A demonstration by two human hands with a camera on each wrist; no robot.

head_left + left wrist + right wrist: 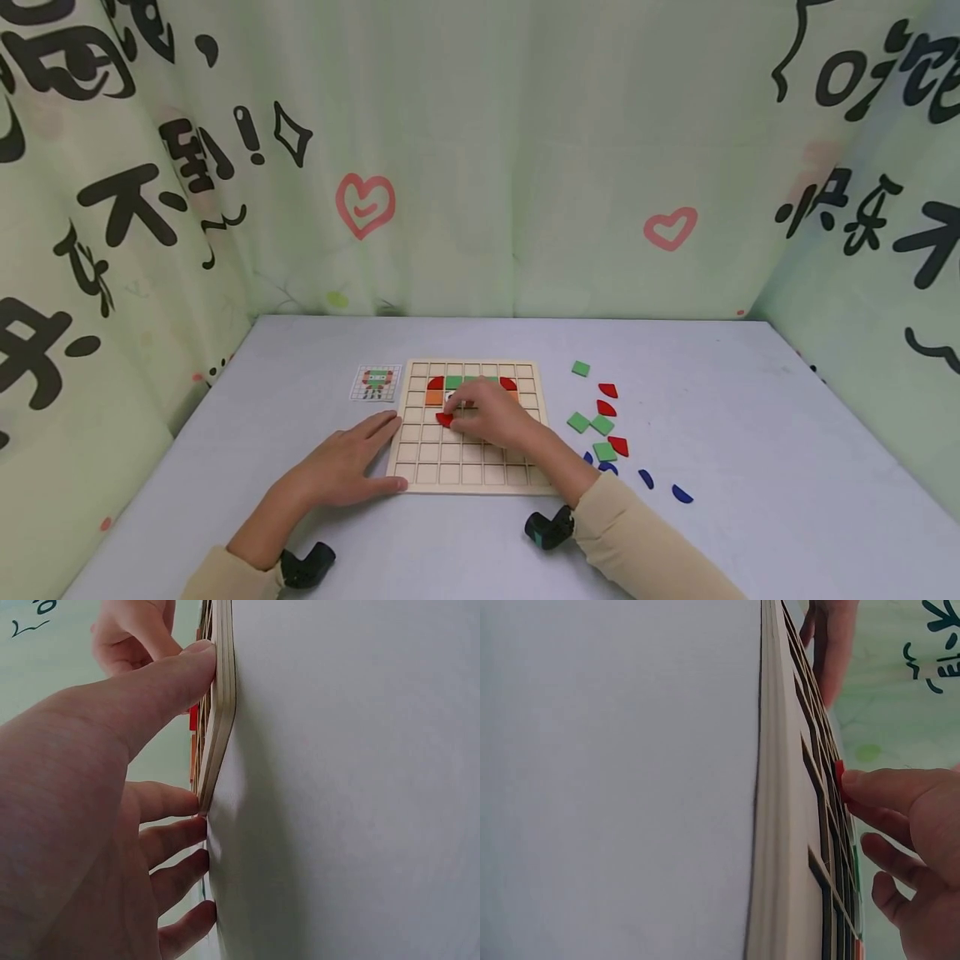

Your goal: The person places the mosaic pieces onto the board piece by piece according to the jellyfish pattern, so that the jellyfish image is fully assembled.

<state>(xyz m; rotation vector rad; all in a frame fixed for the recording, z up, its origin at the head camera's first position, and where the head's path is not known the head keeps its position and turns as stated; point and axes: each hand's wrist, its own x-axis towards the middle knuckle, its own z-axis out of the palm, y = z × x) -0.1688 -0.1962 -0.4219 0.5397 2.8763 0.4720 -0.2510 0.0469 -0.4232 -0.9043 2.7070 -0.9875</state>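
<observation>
A wooden grid board (427, 475) lies on the table with several coloured pieces in its upper cells. My right hand (491, 414) is over the board, thumb and index finger pinching a red curved-edge piece (444, 420) at the grid surface. In the right wrist view the thumb tip meets this red piece (840, 780). My left hand (348, 462) rests at the board's left side. Its thumb touches the board's near edge, and its spread fingers touch the left edge and the table. My right hand hides some of the placed pieces.
Left of the board lies a small pattern card (377, 383) with a figure on a grid. Right of it are scattered loose green squares (581, 367), red pieces (608, 390) and blue half-rounds (682, 494). A printed curtain (517, 167) surrounds the table.
</observation>
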